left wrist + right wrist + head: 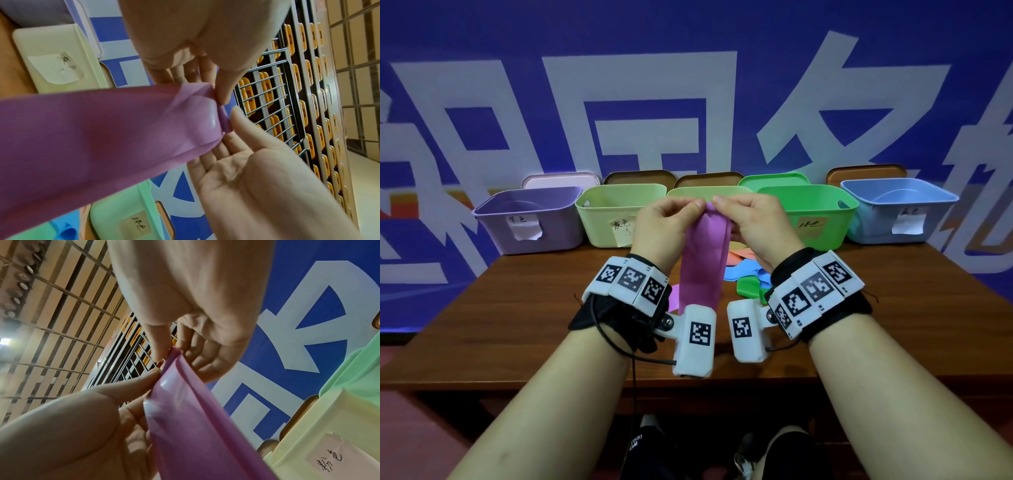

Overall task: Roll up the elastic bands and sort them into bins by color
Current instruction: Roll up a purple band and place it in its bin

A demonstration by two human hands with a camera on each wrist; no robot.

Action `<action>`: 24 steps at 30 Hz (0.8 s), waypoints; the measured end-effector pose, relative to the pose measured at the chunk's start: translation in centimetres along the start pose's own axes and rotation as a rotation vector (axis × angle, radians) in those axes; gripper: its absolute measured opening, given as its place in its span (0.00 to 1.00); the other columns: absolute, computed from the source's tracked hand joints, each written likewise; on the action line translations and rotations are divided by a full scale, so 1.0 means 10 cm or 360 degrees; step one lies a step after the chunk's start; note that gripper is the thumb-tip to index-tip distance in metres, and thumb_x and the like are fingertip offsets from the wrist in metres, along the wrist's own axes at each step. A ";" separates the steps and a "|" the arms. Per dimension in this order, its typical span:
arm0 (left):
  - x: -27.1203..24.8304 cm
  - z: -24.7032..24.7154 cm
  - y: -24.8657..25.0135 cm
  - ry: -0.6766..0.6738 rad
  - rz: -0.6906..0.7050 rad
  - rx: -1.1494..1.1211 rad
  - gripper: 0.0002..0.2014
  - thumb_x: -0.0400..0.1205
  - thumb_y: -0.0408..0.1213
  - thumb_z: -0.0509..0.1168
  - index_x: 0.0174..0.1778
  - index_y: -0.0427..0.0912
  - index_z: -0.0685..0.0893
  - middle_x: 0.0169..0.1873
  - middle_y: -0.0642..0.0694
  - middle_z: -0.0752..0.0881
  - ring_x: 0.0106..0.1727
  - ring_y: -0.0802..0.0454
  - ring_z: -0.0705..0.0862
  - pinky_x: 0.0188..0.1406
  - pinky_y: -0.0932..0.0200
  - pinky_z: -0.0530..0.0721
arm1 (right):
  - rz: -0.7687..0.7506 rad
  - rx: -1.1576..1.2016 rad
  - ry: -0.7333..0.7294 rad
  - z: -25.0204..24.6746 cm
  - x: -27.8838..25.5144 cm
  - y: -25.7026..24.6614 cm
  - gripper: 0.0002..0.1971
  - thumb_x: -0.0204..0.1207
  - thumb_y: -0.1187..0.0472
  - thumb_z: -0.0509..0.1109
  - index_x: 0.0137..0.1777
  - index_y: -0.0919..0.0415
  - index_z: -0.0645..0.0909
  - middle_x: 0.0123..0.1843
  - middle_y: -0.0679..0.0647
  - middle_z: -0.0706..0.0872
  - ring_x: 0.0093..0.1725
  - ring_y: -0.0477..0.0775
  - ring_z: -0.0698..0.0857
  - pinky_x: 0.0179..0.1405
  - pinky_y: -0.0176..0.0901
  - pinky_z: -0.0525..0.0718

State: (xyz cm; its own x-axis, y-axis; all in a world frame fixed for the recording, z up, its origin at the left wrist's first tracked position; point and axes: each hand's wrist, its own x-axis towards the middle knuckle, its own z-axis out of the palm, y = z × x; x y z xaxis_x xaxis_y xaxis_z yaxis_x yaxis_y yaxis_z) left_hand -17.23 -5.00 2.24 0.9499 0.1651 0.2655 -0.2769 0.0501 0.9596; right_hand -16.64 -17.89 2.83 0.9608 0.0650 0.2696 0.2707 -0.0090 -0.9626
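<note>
Up in the middle of the head view, your left hand [664, 222] and right hand [753, 226] meet at the top end of the purple band [703, 263], each pinching it between thumb and fingertips. The band hangs straight down between your wrists toward the lower centre of the frame, above the wooden table [517, 318]. Behind your hands, across the middle of the frame, stand the bins: a purple bin [530, 222] at the left, then a yellow-green bin [616, 212], a green bin [815, 216] and a blue bin [897, 209] at the right. More loose bands [743, 274] lie on the table just right of the hanging one, below your right hand.

From the left wrist view, the band [92, 138] fills the left half of the frame, its end gathered at centre right, where your left thumb and fingertips [226, 91] close on it.

From the right wrist view, the band [195, 426] runs from centre to the bottom edge, its top edge pinched by your right fingers [156, 352] at the centre.
</note>
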 end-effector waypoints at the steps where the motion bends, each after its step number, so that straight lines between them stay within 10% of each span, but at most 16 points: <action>1: 0.01 -0.01 -0.01 0.0027 0.0006 0.0032 0.09 0.79 0.34 0.70 0.32 0.44 0.86 0.28 0.49 0.85 0.33 0.53 0.81 0.37 0.58 0.78 | -0.0004 -0.0005 -0.0007 0.00 0.00 0.00 0.03 0.76 0.64 0.72 0.42 0.57 0.87 0.37 0.56 0.88 0.37 0.52 0.85 0.44 0.49 0.87; 5: 0.03 -0.03 -0.02 0.0084 -0.0023 0.0093 0.16 0.78 0.47 0.70 0.26 0.46 0.82 0.24 0.47 0.79 0.32 0.49 0.75 0.36 0.54 0.73 | -0.0026 -0.0036 0.0043 0.00 0.01 0.01 0.12 0.75 0.76 0.69 0.40 0.57 0.80 0.34 0.54 0.84 0.32 0.49 0.82 0.36 0.41 0.84; 10: 0.00 -0.02 0.02 -0.0066 0.0038 0.0051 0.06 0.81 0.40 0.69 0.40 0.47 0.88 0.36 0.46 0.87 0.40 0.50 0.83 0.43 0.55 0.79 | -0.0019 -0.0048 0.0019 -0.02 0.04 -0.01 0.10 0.76 0.73 0.68 0.39 0.58 0.84 0.34 0.55 0.86 0.32 0.49 0.84 0.36 0.39 0.84; 15: 0.04 -0.04 0.04 -0.0005 0.0000 0.0153 0.18 0.80 0.49 0.68 0.39 0.36 0.89 0.30 0.45 0.82 0.33 0.51 0.77 0.31 0.60 0.73 | -0.0096 -0.0034 0.0069 0.01 0.04 -0.02 0.08 0.76 0.70 0.71 0.37 0.60 0.84 0.34 0.57 0.85 0.33 0.51 0.83 0.37 0.42 0.84; 24: 0.05 -0.06 0.12 -0.0135 0.0034 0.0019 0.06 0.80 0.34 0.69 0.39 0.41 0.89 0.31 0.46 0.87 0.35 0.50 0.82 0.36 0.57 0.80 | -0.0124 -0.0010 0.0079 0.03 0.05 -0.10 0.04 0.77 0.67 0.71 0.46 0.58 0.86 0.37 0.51 0.87 0.36 0.45 0.85 0.35 0.35 0.83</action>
State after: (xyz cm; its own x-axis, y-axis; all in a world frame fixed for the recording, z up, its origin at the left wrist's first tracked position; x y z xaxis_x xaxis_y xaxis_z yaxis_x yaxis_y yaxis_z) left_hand -17.21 -4.27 3.46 0.9527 0.0820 0.2926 -0.2962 0.0357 0.9545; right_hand -16.48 -17.60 3.87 0.9386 0.0160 0.3445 0.3447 -0.0121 -0.9386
